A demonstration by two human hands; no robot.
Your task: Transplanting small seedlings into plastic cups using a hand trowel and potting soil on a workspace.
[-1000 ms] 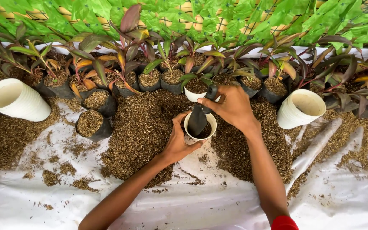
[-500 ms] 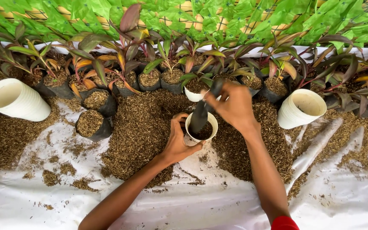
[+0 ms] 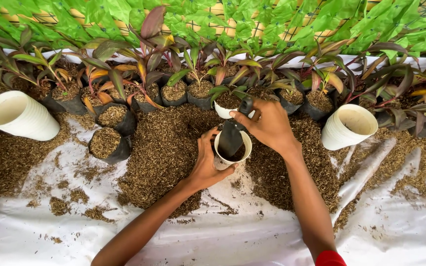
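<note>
White pot [image 3: 221, 158] in left hand [image 3: 204, 165]; right hand [image 3: 270, 124] holds black trowel [image 3: 232, 138].

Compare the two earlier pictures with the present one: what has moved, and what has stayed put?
The right hand rose slightly with the black scoop, then came back down, its blade again in the small white cup. The left hand kept steadying the cup. Grips, the stacked white cups and plants unchanged.

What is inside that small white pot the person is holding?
The small white pot, steadied by the left hand, holds the blade of a black scoop gripped by the right hand, with dark filling beside it. The blade covers the rest, so the pot's depth stays hidden.
</note>
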